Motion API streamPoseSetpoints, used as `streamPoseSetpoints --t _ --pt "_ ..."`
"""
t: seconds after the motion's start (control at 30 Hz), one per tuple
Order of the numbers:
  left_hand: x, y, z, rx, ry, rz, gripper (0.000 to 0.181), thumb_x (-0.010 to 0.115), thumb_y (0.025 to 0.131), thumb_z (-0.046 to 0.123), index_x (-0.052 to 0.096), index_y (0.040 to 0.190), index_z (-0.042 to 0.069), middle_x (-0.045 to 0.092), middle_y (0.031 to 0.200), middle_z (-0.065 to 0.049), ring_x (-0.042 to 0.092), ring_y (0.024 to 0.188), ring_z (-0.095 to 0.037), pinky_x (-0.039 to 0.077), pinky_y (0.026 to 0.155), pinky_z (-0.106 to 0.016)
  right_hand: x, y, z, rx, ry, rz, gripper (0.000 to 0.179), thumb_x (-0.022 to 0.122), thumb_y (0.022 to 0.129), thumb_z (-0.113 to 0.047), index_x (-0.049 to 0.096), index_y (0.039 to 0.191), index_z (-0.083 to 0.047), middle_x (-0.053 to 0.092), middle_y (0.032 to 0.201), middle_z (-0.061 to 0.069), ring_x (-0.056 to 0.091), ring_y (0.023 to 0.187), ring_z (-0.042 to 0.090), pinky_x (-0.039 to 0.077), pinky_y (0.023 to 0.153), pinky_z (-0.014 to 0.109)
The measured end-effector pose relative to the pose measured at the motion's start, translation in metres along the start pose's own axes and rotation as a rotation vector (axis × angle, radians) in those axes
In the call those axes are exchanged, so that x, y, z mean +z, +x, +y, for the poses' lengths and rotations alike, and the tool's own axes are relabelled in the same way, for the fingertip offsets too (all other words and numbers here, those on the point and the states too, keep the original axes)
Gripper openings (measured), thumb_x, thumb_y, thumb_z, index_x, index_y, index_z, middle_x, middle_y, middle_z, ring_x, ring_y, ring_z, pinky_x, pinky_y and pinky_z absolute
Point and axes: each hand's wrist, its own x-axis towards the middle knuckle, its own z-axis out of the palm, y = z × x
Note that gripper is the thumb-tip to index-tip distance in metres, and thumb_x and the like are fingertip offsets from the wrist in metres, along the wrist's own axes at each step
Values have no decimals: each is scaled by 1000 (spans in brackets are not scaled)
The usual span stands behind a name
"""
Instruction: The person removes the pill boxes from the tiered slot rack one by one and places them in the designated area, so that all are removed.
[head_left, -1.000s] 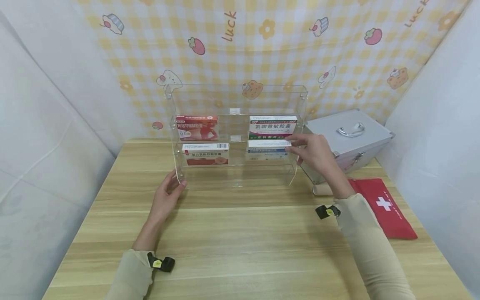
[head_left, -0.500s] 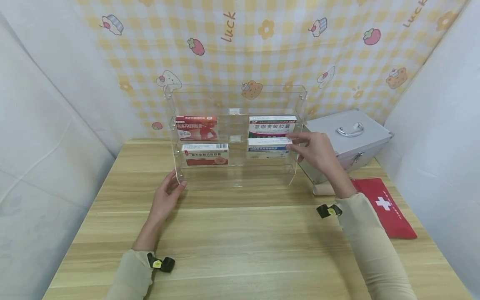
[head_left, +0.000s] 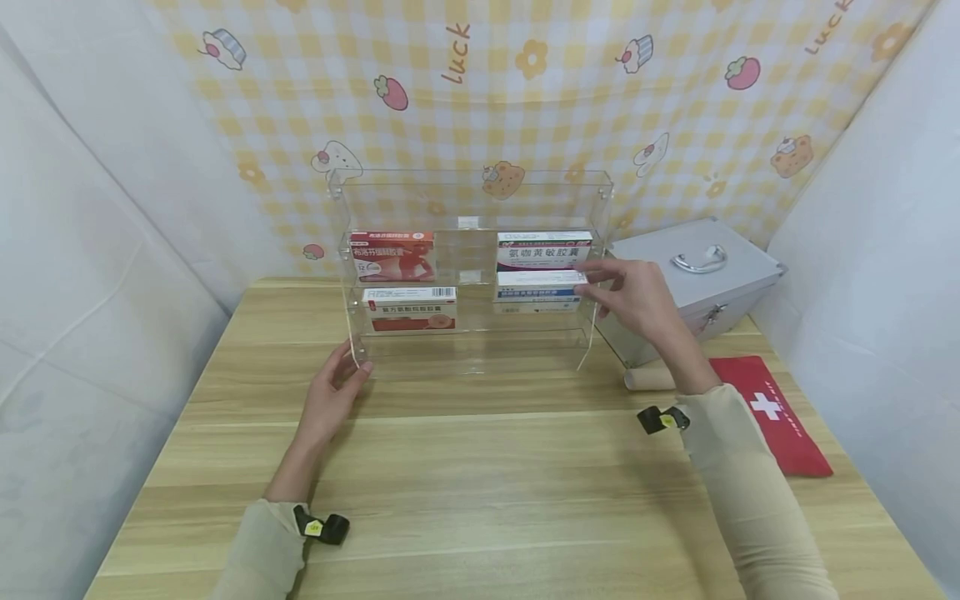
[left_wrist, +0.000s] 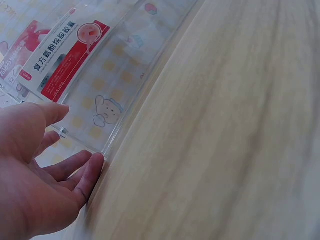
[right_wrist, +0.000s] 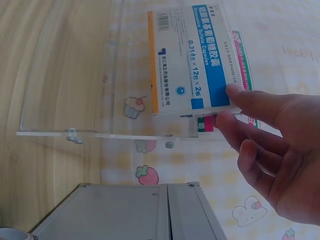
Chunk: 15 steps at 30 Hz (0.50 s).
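Right hand point(head_left: 633, 300): my thumb and fingertips are nearly together, pinching the blue-and-white box point(head_left: 538, 287) by its right end; only the box's thickness parts them.
Pinched box: upright, printed front outward, at the right of the clear rack's point(head_left: 472, 364) lower filled tier, overlapping the foot of the box above; I cannot tell whether its base touches the shelf.
Left hand point(head_left: 332, 396): my fingers are bent round the rack's lower left edge, holding it near the bench point(head_left: 480, 492).
Rack: standing on the bench before the yellow checked cloth point(head_left: 465, 108).
Upper tier: a red box point(head_left: 393, 257) at the left, a white box with red and green bands point(head_left: 543, 253) at the right, a gap between them.
Lower left: a white-and-red box point(head_left: 411, 312), directly under the red one.
Right of the rack: a silver case point(head_left: 697, 258), lid down, handle on top.
In front of the case: a tan tube point(head_left: 648, 380) lying on its side, partly behind my right forearm, and a flat red pouch point(head_left: 772, 408) with a white cross.
Cuffs: pale sleeves point(head_left: 738, 483), a small black device point(head_left: 322, 527) at each wrist.
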Motion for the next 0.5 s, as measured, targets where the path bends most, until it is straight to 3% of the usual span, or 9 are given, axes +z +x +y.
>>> streamPoseSetpoints --t 0.5 --pt "0 0 1 -5 -8 -1 59 59 100 30 35 152 21 45 146 -19 47 129 -36 55 83 -27 -10 -2 -1 5 54 11 34 79 85 -28 72 117 -21 74 95 2 65 56 15 38 40 26"
